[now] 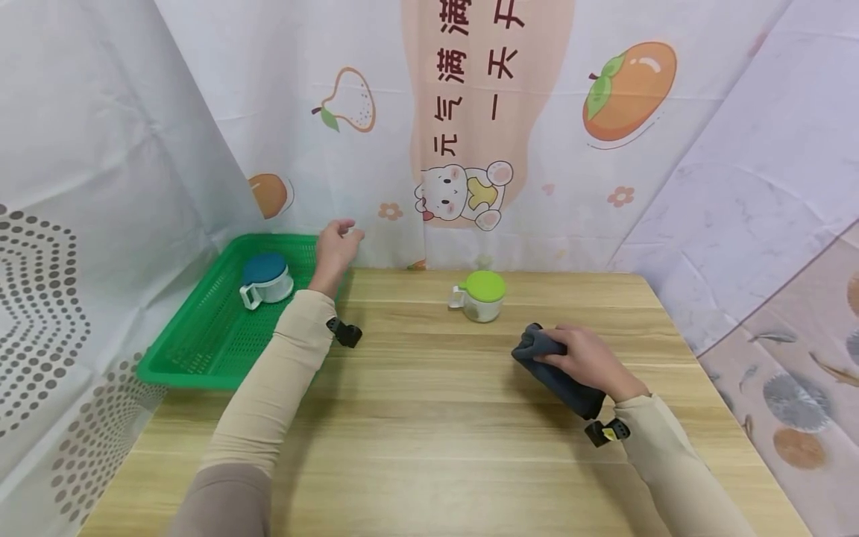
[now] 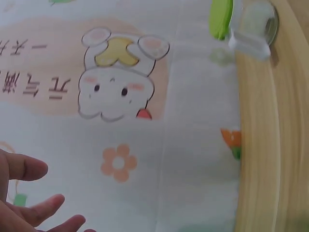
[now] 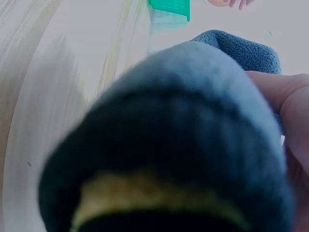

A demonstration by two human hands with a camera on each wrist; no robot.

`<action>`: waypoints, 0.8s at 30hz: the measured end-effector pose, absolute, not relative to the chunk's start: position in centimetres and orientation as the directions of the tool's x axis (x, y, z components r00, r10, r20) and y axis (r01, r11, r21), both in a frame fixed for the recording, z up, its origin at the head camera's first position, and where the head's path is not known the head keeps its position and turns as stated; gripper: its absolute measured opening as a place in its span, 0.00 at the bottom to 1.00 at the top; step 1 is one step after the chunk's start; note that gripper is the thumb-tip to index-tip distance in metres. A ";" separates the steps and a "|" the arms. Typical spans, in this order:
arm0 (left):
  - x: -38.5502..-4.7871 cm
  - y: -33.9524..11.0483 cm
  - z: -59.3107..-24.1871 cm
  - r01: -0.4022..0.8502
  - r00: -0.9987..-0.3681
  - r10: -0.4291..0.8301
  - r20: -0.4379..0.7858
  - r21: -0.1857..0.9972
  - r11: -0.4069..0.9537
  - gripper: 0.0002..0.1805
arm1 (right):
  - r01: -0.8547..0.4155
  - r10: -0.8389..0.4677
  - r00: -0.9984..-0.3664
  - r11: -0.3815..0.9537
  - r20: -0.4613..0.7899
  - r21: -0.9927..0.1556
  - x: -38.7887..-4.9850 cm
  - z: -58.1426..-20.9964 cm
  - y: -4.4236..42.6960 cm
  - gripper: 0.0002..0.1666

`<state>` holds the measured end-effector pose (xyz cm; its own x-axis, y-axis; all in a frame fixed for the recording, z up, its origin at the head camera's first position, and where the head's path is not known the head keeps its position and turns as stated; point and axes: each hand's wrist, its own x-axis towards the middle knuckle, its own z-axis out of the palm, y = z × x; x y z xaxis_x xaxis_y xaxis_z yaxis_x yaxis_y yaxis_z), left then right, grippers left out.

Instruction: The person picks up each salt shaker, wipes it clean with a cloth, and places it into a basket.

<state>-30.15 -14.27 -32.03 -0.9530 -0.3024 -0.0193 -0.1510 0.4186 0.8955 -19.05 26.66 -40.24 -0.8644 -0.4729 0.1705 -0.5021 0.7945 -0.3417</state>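
My left hand (image 1: pixel 337 250) hovers over the right rim of a green basket (image 1: pixel 201 298), fingers loosely bent and holding nothing. In the left wrist view its fingers (image 2: pixel 34 212) show apart against the curtain. Inside the basket sits a white-handled jar with a blue lid (image 1: pixel 265 277). My right hand (image 1: pixel 590 362) grips a folded dark grey cloth (image 1: pixel 560 384) above the right part of the table. The cloth fills much of the right wrist view, blurred, with the thumb (image 3: pixel 275 87) against it. A clear jar with a green lid (image 1: pixel 482 296) stands near the table's back edge.
The wooden table (image 1: pixel 416 432) spans the area below both hands. A printed curtain (image 1: pixel 376 171) hangs right behind its back edge, and more sheets hang at the left and right sides. The basket occupies the table's back left.
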 end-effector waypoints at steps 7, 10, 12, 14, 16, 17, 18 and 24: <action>-29.7 -11.8 -33.2 -0.099 -0.968 -0.250 -0.002 0.921 0.377 0.25 | -0.501 -0.466 -0.865 0.803 0.183 -0.322 -18.8 -40.2 26.9 0.21; -29.5 -10.8 -33.8 -0.075 -0.972 -0.234 0.013 0.928 0.365 0.25 | -0.499 -0.463 -0.867 0.805 0.187 -0.320 -18.7 -40.1 27.0 0.21; -29.3 -10.1 -34.2 -0.066 -0.974 -0.225 0.017 0.932 0.356 0.25 | -0.495 -0.457 -0.869 0.807 0.189 -0.322 -18.6 -40.1 27.0 0.21; -29.2 -9.6 -34.7 -0.055 -0.975 -0.221 0.026 0.934 0.354 0.24 | -0.493 -0.454 -0.870 0.809 0.192 -0.321 -18.5 -40.1 26.9 0.21; -29.0 -9.1 -35.0 -0.055 -0.976 -0.216 0.022 0.937 0.344 0.24 | -0.496 -0.457 -0.868 0.808 0.194 -0.318 -18.5 -40.1 26.9 0.20; -29.0 -8.9 -35.3 -0.051 -0.977 -0.212 0.025 0.937 0.344 0.23 | -0.496 -0.457 -0.868 0.808 0.194 -0.317 -18.5 -40.0 26.9 0.20; -29.0 -8.6 -35.5 -0.046 -0.978 -0.207 0.028 0.937 0.346 0.23 | -0.497 -0.457 -0.868 0.808 0.194 -0.317 -18.5 -40.0 26.9 0.20; -29.4 -6.9 -37.7 0.006 -0.983 -0.172 0.061 0.953 0.304 0.21 | -0.493 -0.456 -0.870 0.811 0.189 -0.314 -18.2 -40.0 27.3 0.20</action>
